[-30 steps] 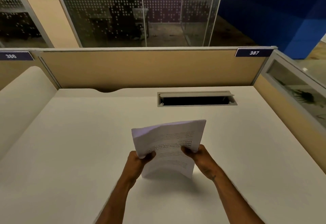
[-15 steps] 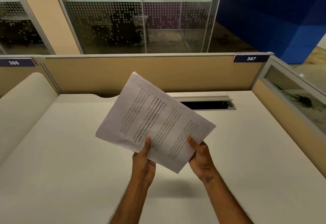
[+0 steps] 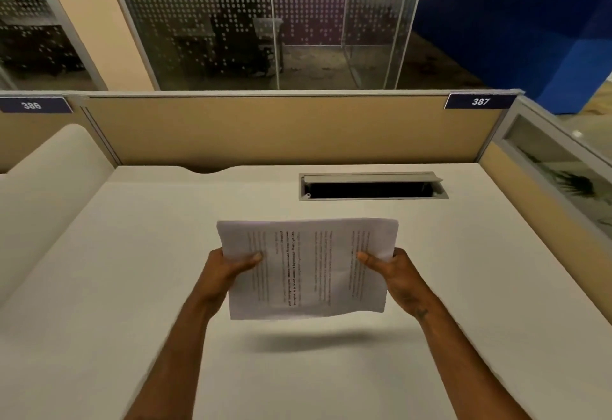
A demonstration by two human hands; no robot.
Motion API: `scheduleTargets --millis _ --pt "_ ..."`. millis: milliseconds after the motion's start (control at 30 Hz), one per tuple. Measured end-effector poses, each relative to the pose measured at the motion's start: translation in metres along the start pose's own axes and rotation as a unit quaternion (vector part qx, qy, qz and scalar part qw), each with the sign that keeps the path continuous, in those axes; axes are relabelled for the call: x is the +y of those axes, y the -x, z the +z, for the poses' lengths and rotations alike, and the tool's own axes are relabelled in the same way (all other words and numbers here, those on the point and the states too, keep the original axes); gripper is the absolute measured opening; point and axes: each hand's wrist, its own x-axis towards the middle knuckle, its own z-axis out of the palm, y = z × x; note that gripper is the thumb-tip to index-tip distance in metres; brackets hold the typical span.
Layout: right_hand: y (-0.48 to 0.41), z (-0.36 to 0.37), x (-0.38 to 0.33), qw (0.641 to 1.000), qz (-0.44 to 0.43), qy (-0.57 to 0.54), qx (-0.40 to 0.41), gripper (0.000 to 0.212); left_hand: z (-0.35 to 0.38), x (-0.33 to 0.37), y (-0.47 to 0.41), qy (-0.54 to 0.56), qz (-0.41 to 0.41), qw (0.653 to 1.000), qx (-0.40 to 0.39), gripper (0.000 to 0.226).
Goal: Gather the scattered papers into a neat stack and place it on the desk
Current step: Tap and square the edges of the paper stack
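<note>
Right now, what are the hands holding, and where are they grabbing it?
A stack of papers, held above the desk. The left hand grips its left edge and the right hand its right edge, thumbs on top.

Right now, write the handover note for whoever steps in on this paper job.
Left hand: gripping the left edge of the paper stack, thumb on top.
Right hand: gripping the right edge, thumb on top.
Stack: held in the air over the middle of the desk, its shadow below it, printed side up, text running sideways. It sits nearer than the open cable slot.
Done: papers gathered, edges look roughly aligned; no loose sheets visible.
Left: lower the stack flat onto the desk and release.
</note>
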Motion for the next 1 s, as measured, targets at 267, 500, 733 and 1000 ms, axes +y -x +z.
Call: scheduleTargets --millis 267,500,733,1000 --pt "0.002 -0.006 0.039 0.999 0.041 0.027 0.019 0.038 0.009 -0.044 0.016 0.02 -0.018 0.998 0.052 0.057" --pt "0.01 -0.001 0.08 0.994 0.092 0.047 0.022 0.06 0.016 -0.086 0.038 0.055 -0.045 0.996 0.048 0.082" --pt "0.009 -0.001 0.068 0.995 0.076 0.046 0.033 0.086 0.026 -0.081 0.034 0.058 -0.044 0.995 0.072 0.059" --pt "0.001 0.013 0.028 0.985 0.033 -0.171 -0.004 0.135 0.053 -0.013 0.018 0.252 0.061 0.963 0.076 0.044"
